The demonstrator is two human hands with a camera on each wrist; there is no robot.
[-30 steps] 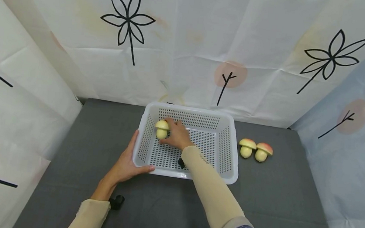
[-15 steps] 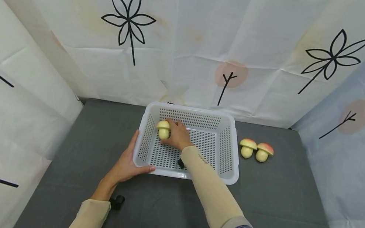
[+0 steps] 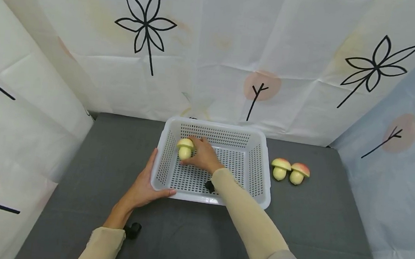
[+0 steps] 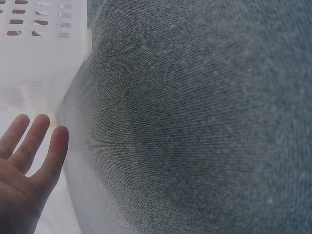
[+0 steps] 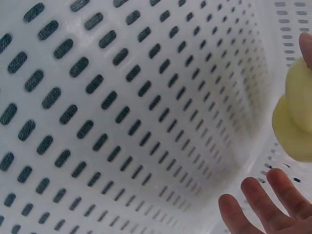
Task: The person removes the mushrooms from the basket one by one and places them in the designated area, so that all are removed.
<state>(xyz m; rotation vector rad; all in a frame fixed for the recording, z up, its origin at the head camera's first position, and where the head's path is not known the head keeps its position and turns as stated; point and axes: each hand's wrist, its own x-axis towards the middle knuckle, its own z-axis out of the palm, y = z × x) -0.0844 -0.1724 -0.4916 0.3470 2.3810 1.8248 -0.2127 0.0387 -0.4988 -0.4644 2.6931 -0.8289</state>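
Note:
A white plastic basket (image 3: pixel 219 200) with slotted walls stands on the grey table. Inside it, near its left wall, a yellow toy mushroom (image 3: pixel 184 149) is upright, cap on top. My right hand (image 3: pixel 203 156) reaches into the basket and holds this mushroom from the right, thumb low on the stem and a fingertip by the cap. In the right wrist view the thumb (image 5: pixel 306 49) touches the stem, while three fingers (image 5: pixel 265 204) are spread apart from the cap. At the basket's front left corner my left hand (image 3: pixel 144 185) rests, fingers straight along the outside, thumb against the front rim.
Two toy mushrooms with reddish caps, the nearer one (image 3: pixel 281 168) and its neighbour (image 3: pixel 299 173), are side by side right of the basket. White patterned cloth (image 3: pixel 215 54) hangs behind the table (image 3: pixel 319 225) and on both sides. Each wrist carries a small black camera (image 3: pixel 132 230).
The mushroom in the basket has shifted very slightly to the right. My right forearm has swung a little to the right. My left hand and the basket stay in place.

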